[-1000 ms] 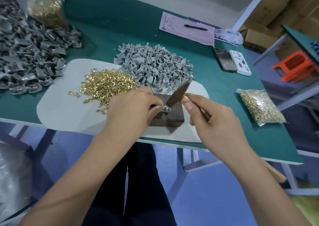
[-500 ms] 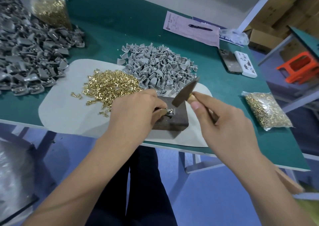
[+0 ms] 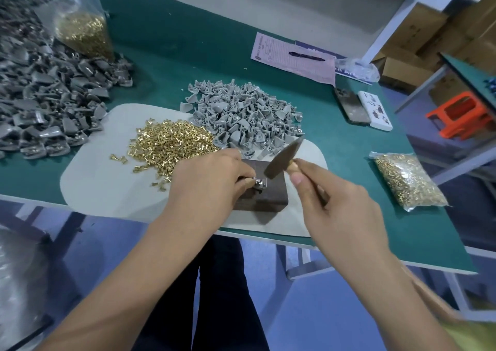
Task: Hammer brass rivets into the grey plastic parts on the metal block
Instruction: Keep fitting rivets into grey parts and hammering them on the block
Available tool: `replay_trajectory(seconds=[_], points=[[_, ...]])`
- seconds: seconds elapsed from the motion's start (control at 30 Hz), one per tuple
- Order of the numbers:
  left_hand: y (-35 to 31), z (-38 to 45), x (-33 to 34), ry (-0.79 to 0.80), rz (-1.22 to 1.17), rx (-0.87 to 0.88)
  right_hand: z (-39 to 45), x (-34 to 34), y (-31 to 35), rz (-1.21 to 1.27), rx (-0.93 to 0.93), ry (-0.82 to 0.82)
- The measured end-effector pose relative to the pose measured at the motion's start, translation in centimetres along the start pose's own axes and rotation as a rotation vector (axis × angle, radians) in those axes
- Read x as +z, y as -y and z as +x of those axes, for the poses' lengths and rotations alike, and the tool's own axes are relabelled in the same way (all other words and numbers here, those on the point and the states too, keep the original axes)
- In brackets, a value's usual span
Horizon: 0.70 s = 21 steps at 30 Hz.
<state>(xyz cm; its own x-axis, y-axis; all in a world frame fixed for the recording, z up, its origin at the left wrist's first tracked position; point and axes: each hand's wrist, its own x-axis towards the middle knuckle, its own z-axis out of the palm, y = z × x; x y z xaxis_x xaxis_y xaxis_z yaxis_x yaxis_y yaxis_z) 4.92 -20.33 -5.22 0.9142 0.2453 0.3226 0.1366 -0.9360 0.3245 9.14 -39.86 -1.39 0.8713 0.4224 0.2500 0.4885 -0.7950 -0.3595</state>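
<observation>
**Hammer poised over a rivet on the block**

Along the desk's left edge lay a heap of darker grey parts (image 3: 40, 103) and a bag of rivets (image 3: 83, 32). On the pale mat (image 3: 102, 179) near the front edge sat the loose brass rivets (image 3: 171, 141), with the lighter grey plastic parts (image 3: 241, 111) behind. The left hand (image 3: 206, 181) pinched a small part (image 3: 259, 183) on the metal block (image 3: 268, 197); the right hand (image 3: 341, 205) gripped the hammer (image 3: 283, 160), its head raised just above. A good blow would probably be short and square, with fingertips kept clear. Toward the right edge were a paper with pen (image 3: 295, 58), two phones (image 3: 362, 109), and another rivet bag (image 3: 405, 181), none obstructing.
</observation>
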Motion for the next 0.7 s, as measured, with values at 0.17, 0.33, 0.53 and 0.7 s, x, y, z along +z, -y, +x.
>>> replay_trajectory(seconds=[0.17, 0.33, 0.53, 0.7], points=[[0.03, 0.02, -0.03, 0.001, 0.008, 0.004, -0.26, 0.37, 0.04, -0.021, -0.012, 0.073], [-0.01, 0.09, -0.13, 0.003, -0.012, -0.008, -0.13, 0.4, 0.04, 0.082, 0.013, -0.147], [-0.08, 0.21, -0.35, -0.004, -0.002, -0.005, -0.35, 0.32, 0.07, 0.019, 0.028, -0.076], [0.29, 0.31, -0.16, 0.028, 0.02, 0.003, -0.27, 0.36, 0.5, -0.079, -0.011, 0.059]])
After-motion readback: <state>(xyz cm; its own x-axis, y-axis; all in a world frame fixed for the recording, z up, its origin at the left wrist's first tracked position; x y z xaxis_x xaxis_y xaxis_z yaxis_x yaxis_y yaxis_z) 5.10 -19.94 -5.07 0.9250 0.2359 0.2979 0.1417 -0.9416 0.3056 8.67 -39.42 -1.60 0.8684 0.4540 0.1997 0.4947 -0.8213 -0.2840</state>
